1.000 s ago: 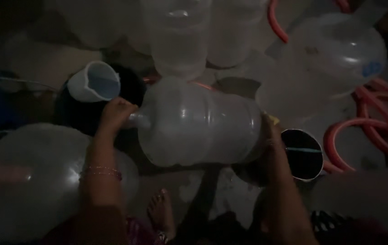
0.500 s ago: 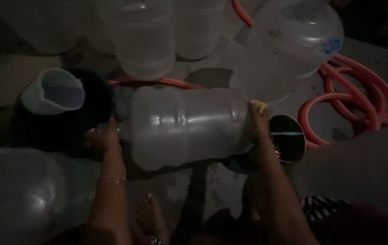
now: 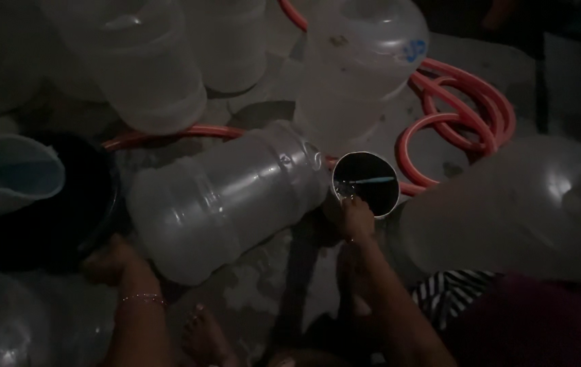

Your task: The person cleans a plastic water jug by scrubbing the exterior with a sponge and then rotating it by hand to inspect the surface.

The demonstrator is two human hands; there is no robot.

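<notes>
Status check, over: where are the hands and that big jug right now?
Left hand under the tipped clear water jug. Right hand at its other end, beside a dark round container. Orange hose and more jugs crowd around.

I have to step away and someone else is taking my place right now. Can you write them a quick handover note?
Left hand: grip on one end of the big clear jug, which lies on its side on the wet floor.
Right hand: at the jug's other end, touching the rim of a small dark cup.
Nearby: black tub with a pale pitcher, red hose, more clear jugs standing behind.
Done: jug is tipped over.
Left: cannot tell in this dim light.
</notes>
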